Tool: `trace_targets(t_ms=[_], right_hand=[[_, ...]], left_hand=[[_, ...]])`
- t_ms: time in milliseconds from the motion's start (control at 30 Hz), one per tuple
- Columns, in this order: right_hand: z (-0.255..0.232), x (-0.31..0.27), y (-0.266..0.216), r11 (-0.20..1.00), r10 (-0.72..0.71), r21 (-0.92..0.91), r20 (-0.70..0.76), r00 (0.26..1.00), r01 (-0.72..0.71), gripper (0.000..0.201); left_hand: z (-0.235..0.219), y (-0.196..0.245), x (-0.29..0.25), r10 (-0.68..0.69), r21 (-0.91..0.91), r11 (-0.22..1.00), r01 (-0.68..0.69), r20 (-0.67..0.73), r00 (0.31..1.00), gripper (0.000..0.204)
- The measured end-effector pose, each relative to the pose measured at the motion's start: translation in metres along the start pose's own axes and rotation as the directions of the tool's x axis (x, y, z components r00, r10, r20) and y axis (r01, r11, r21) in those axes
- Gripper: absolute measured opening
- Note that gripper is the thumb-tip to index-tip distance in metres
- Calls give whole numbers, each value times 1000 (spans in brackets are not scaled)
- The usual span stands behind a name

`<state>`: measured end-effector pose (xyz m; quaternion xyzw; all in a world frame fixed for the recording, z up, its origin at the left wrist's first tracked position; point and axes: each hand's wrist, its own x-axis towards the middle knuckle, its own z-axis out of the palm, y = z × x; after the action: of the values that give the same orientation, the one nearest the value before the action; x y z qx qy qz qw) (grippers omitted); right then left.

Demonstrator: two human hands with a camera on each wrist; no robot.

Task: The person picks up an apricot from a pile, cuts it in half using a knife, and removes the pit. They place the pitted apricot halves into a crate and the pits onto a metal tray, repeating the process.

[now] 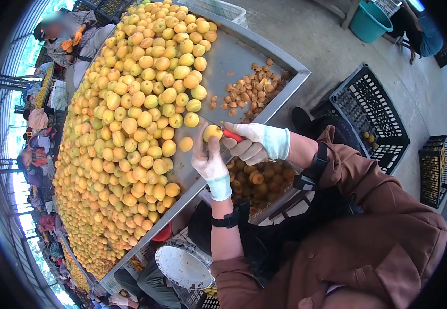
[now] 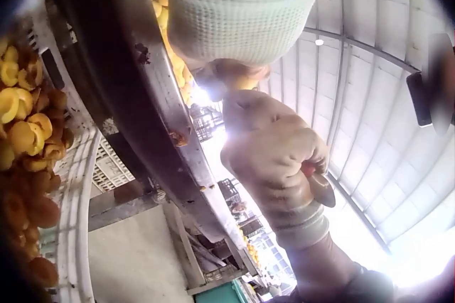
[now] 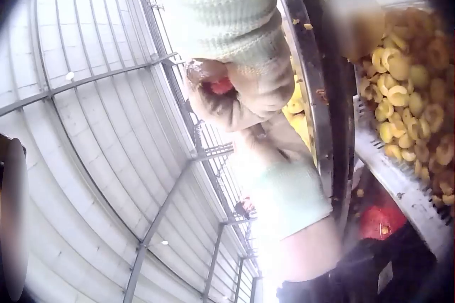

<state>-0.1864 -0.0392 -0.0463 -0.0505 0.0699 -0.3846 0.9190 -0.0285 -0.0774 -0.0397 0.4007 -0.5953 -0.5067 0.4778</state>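
Observation:
Over the table edge, the gloved left hand (image 1: 210, 162) pinches a yellow apricot (image 1: 212, 133) between thumb and fingers. The gloved right hand (image 1: 251, 141) curls round a red-handled tool (image 1: 232, 135) whose front end meets the apricot; its tip cannot be made out. In the left wrist view the right hand (image 2: 274, 154) is curled with a bit of red showing. The right wrist view shows the red handle (image 3: 222, 85) inside the right hand (image 3: 245, 90), close against the left hand (image 3: 284, 175). A large heap of apricots (image 1: 141, 103) lies beside the hands.
Brown pits (image 1: 244, 92) lie on the metal table (image 1: 223, 51) near its raised rim. Below the hands stands a crate of halved apricots (image 1: 259, 180). Black crates (image 1: 378, 113), a teal tub (image 1: 370, 23) and a white basin (image 1: 182, 262) stand around. Other people sit across the table.

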Motion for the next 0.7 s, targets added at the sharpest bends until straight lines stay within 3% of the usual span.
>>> trace_targets(t_ms=[33,100,133,167,200,233,267,333,367,433,467,567,700], right_hand=[[0,1,0,1000,-8,-21,-10,1000,8,46],[5,2,0,999,-49,-12,-18,999,49,47],[9,2,0,996,-90,-5,-28,996,90,47],[21,1,-2,958,-229,-236,-278,933,164,46],[32,2,-4,870,-399,-465,-465,790,166,45],[29,-1,-10,626,-581,-780,-478,659,-14,42],[22,3,-12,5,-851,-1000,-5,525,-1,34],[13,3,-11,-126,-885,-985,57,461,-119,28],[17,3,-10,-129,-883,-985,64,464,-110,28],[26,0,-3,-280,-864,-948,179,471,-153,27],[30,-1,-1,-283,-862,-947,183,472,-150,27],[33,-5,4,-283,-812,-934,112,573,-218,30],[34,-5,10,-329,-795,-912,128,593,-243,32]], left_hand=[[1,-3,1,1,2,1000,-1,-1,1000,46],[2,-11,3,-82,-293,954,65,-45,996,44],[-2,-15,4,-80,-292,954,64,-46,996,44],[-8,-19,7,-132,-465,877,121,9,991,45],[-15,-23,10,-171,-617,766,179,73,983,47],[-18,-29,13,-190,-641,742,197,80,978,49],[-21,-32,13,-188,-637,747,191,74,979,49],[-23,-38,14,-228,-715,656,241,117,967,48],[-24,-39,15,-216,-736,633,242,131,967,48],[-29,-40,17,-222,-743,620,253,143,964,49],[-29,-37,18,-234,-751,601,273,161,959,49],[-31,-26,20,-275,-761,587,277,134,952,52],[-37,-25,20,-239,-767,570,294,187,953,53]])
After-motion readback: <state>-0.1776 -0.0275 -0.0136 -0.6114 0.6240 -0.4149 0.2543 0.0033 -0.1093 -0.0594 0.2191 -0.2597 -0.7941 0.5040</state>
